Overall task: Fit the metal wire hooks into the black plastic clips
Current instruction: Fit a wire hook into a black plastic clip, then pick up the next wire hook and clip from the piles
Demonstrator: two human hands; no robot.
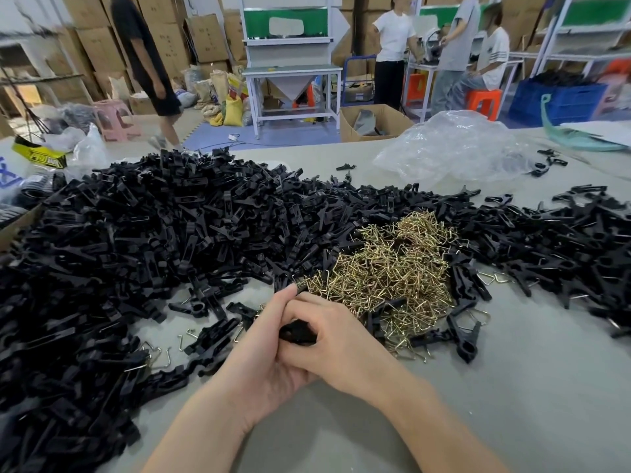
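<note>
1. Fingers of left hand and right hand are closed together, both wrapped round 1 black clip, held low over the grey table at the near edge of the hook pile.
2. Progress looks early. A heap of loose black clips covers the table's left and far side. The brass-coloured wire hooks lie in a thick mound in the middle. A few fitted clips just right of the hands seem to carry wire loops, a handful against hundreds left.
3. Left fingers cradle the clip from beneath, tips against the right index. Right fingers bend over its top. The clip is mostly hidden, so I cannot tell whether a hook is seated in it.
</note>
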